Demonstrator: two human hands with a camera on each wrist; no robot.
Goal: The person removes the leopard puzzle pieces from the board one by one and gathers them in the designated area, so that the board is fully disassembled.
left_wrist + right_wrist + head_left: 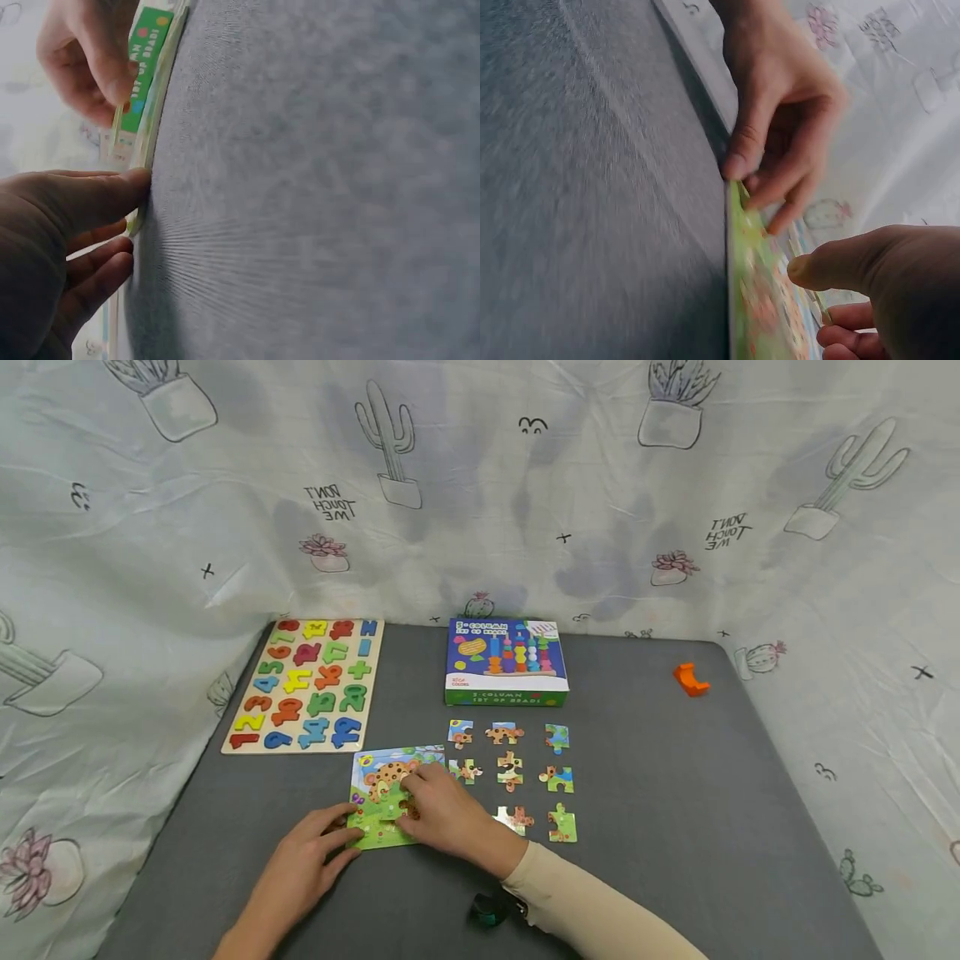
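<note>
A jigsaw board (373, 837) with a leopard picture lies on the grey table. My left hand (300, 860) holds its near left corner, thumb at the edge and fingers over the top, as the right wrist view shows. Over the board's right half, my right hand (453, 814) pinches a thin puzzle piece (823, 306) between thumb and fingers. The fingers mostly cover that piece in the head view. Loose puzzle pieces, among them a top-left one (460, 733) and a green one (562, 824), lie in rows to the right of the board.
A wooden number board (300, 693) lies at the back left. Beside it stands a bead-set box (504, 664). An orange curved block (691, 680) is at the far right. A dark device (487, 910) sits by the right sleeve. Patterned cloth (480, 485) surrounds the table.
</note>
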